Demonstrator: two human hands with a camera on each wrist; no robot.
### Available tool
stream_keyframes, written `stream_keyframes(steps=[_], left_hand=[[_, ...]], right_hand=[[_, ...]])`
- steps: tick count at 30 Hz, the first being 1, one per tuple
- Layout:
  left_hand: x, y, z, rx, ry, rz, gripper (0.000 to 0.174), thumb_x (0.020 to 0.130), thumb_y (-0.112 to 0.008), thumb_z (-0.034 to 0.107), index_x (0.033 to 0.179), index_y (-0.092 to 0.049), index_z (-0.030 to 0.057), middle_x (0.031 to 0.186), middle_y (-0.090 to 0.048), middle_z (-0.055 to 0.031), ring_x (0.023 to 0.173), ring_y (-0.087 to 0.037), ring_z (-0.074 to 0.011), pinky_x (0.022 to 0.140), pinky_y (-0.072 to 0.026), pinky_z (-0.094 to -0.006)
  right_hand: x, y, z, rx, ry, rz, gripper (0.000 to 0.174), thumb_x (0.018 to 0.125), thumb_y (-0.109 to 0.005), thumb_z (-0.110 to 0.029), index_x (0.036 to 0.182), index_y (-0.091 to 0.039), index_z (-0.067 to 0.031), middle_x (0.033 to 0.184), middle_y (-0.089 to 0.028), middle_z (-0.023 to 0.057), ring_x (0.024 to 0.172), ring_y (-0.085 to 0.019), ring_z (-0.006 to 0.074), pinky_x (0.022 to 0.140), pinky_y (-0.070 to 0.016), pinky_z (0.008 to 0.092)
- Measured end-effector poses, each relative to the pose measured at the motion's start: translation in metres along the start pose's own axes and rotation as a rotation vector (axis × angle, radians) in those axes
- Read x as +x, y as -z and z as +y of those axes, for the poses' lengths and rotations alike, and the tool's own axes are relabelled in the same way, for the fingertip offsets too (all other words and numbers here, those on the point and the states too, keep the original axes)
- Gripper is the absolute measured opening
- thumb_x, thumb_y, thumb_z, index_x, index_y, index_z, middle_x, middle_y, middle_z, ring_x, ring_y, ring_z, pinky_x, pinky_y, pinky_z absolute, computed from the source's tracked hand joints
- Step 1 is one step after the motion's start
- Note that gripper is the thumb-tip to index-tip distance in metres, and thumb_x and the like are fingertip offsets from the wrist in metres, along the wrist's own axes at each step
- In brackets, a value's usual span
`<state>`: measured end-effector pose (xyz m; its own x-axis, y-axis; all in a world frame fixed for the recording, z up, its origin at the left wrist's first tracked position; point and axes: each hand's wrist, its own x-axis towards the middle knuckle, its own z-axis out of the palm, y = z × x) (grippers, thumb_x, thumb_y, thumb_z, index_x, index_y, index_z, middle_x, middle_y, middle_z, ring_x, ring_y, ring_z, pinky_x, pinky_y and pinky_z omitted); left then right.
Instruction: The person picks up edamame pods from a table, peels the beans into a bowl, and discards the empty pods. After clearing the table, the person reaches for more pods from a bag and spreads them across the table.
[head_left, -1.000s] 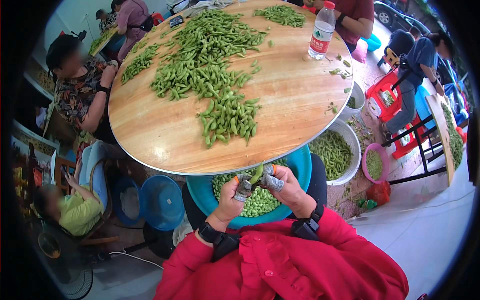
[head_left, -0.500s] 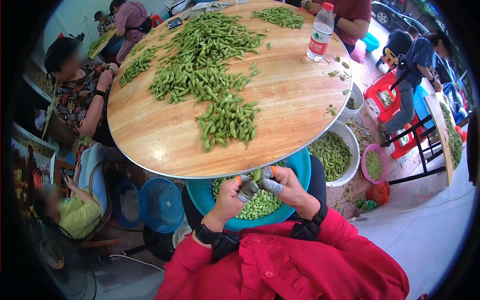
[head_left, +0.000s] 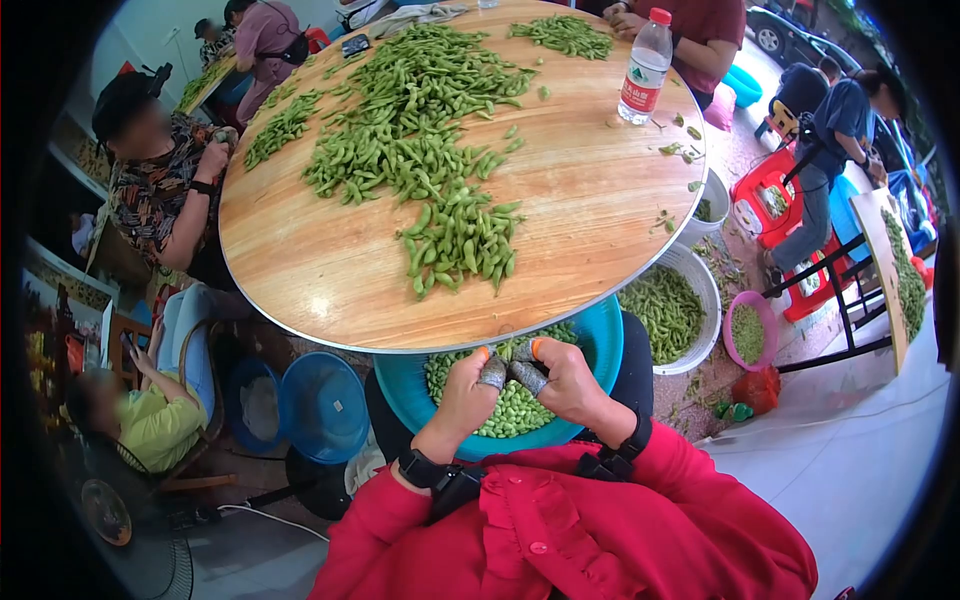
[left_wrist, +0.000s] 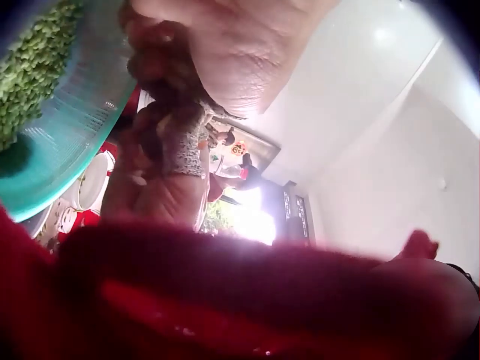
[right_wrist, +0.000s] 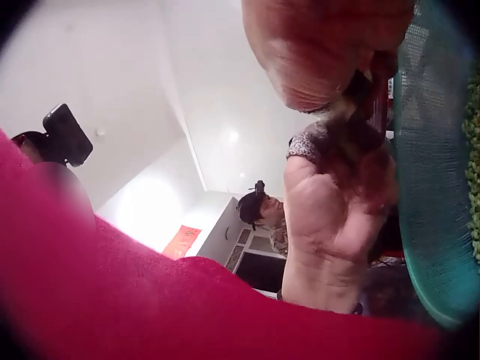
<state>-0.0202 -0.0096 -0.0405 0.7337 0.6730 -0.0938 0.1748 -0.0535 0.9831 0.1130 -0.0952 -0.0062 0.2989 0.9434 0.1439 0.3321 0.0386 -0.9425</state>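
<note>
My left hand (head_left: 462, 398) and right hand (head_left: 575, 388) meet over a teal basin (head_left: 398, 400), thumbs side by side, with grey wraps and a little orange on the digits. Between their fingertips they pinch a green soybean pod (head_left: 519, 350), mostly covered by the thumbs. Shelled green beans (head_left: 515, 408) fill the basin's bottom. In the left wrist view, the left palm (left_wrist: 240, 60) is close to the camera, the basin (left_wrist: 82, 142) at left. From the right wrist, the right palm (right_wrist: 322, 45) shows above, facing the left hand (right_wrist: 330, 217).
The round wooden table (head_left: 320, 270) bears a large heap of soybean pods (head_left: 420, 110) and a water bottle (head_left: 646, 70). At right stand a white basket of pods (head_left: 690, 300) and a pink basin (head_left: 750, 328); at left, a blue basin (head_left: 325, 405). Other people sit around.
The hands have turned inward and the thumbs have come together. The pod, which stuck up plainly between them, is now mostly hidden.
</note>
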Motion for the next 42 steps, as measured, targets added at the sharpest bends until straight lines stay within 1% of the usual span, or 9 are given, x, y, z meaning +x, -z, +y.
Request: stream_keyframes(steps=[3, 12, 15, 18, 26, 28, 32, 35, 42], left_hand=[[-0.001, 0.001, 0.000, -0.024, 0.024, -0.016, 0.014, 0.082, -0.043, 0.007, 0.086, -0.055, 0.0012, 0.070, -0.051, 0.0020, 0.060, -0.044, -0.0043, 0.052, -0.0366, -0.0197], [-0.009, -0.001, 0.021, -0.259, 0.097, -0.125, 0.016, 0.084, -0.044, 0.008, 0.096, -0.054, 0.0049, 0.069, -0.054, 0.0016, 0.057, -0.046, -0.0035, 0.049, -0.0357, -0.0169], [-0.009, 0.003, 0.016, -0.265, 0.169, -0.090, 0.016, 0.083, -0.044, 0.006, 0.096, -0.054, 0.0040, 0.070, -0.054, 0.0011, 0.057, -0.046, -0.0035, 0.049, -0.0358, -0.0168], [-0.007, 0.001, 0.000, -0.216, 0.168, -0.027, 0.016, 0.082, -0.046, 0.005, 0.096, -0.053, 0.0024, 0.072, -0.054, 0.0007, 0.057, -0.046, -0.0039, 0.051, -0.0372, -0.0176], [-0.010, 0.002, 0.026, -0.004, 0.051, -0.007, 0.020, 0.078, -0.059, 0.002, 0.095, -0.051, -0.0027, 0.078, -0.054, -0.0015, 0.061, -0.046, -0.0062, 0.056, -0.0383, -0.0190], [-0.005, 0.000, 0.014, -0.119, 0.001, 0.020, 0.019, 0.079, -0.056, 0.000, 0.097, -0.051, -0.0026, 0.079, -0.053, -0.0010, 0.063, -0.045, -0.0060, 0.057, -0.0380, -0.0184], [-0.005, 0.000, 0.020, -0.234, 0.108, -0.004, 0.020, 0.080, -0.047, -0.003, 0.099, -0.052, -0.0024, 0.081, -0.053, -0.0001, 0.065, -0.045, -0.0055, 0.058, -0.0384, -0.0186], [-0.005, -0.006, 0.022, -0.300, 0.189, 0.060, 0.019, 0.081, -0.042, 0.005, 0.096, -0.053, 0.0051, 0.071, -0.051, 0.0019, 0.053, -0.040, -0.0020, 0.043, -0.0320, -0.0169], [-0.007, -0.005, 0.007, -0.394, 0.160, 0.084, 0.017, 0.081, -0.048, 0.005, 0.097, -0.051, 0.0019, 0.081, -0.054, -0.0005, 0.067, -0.050, -0.0067, 0.061, -0.0416, -0.0194]], right_hand=[[-0.002, -0.002, 0.006, -0.025, 0.015, -0.003, 0.008, 0.075, -0.058, -0.005, 0.079, -0.056, 0.0015, 0.065, -0.052, 0.0110, 0.055, -0.046, 0.0176, 0.052, -0.0387, 0.0307], [-0.003, 0.006, 0.026, 0.703, -0.392, -0.110, 0.021, 0.082, -0.059, -0.020, 0.087, -0.058, 0.0007, 0.076, -0.056, -0.0041, 0.068, -0.049, 0.0067, 0.062, -0.0399, 0.0216], [-0.006, 0.001, 0.029, 0.733, -0.330, -0.128, 0.021, 0.082, -0.059, -0.018, 0.089, -0.058, 0.0015, 0.078, -0.058, -0.0027, 0.070, -0.048, 0.0049, 0.061, -0.0399, 0.0211], [-0.007, -0.004, 0.028, 0.326, -0.255, -0.095, 0.018, 0.081, -0.058, -0.014, 0.090, -0.058, 0.0019, 0.077, -0.058, -0.0023, 0.070, -0.047, 0.0043, 0.060, -0.0396, 0.0213], [-0.003, -0.004, 0.015, 0.076, -0.102, 0.064, 0.009, 0.076, -0.056, -0.003, 0.082, -0.057, 0.0035, 0.066, -0.056, 0.0094, 0.062, -0.045, 0.0095, 0.055, -0.0402, 0.0283], [-0.002, -0.003, 0.013, 0.050, -0.071, 0.029, 0.012, 0.078, -0.056, -0.004, 0.086, -0.058, 0.0035, 0.071, -0.059, 0.0068, 0.065, -0.047, 0.0073, 0.057, -0.0416, 0.0259], [-0.004, -0.003, 0.008, 0.104, -0.106, -0.012, 0.009, 0.074, -0.057, -0.003, 0.079, -0.056, 0.0035, 0.065, -0.052, 0.0153, 0.058, -0.048, 0.0185, 0.054, -0.0403, 0.0312], [-0.005, -0.004, 0.003, 0.043, -0.065, -0.032, 0.009, 0.073, -0.058, -0.004, 0.077, -0.055, 0.0036, 0.064, -0.051, 0.0158, 0.057, -0.049, 0.0213, 0.054, -0.0402, 0.0319], [-0.005, -0.002, 0.006, -0.043, -0.090, 0.026, 0.010, 0.072, -0.060, -0.004, 0.073, -0.053, 0.0032, 0.060, -0.048, 0.0165, 0.053, -0.048, 0.0252, 0.050, -0.0384, 0.0335]])
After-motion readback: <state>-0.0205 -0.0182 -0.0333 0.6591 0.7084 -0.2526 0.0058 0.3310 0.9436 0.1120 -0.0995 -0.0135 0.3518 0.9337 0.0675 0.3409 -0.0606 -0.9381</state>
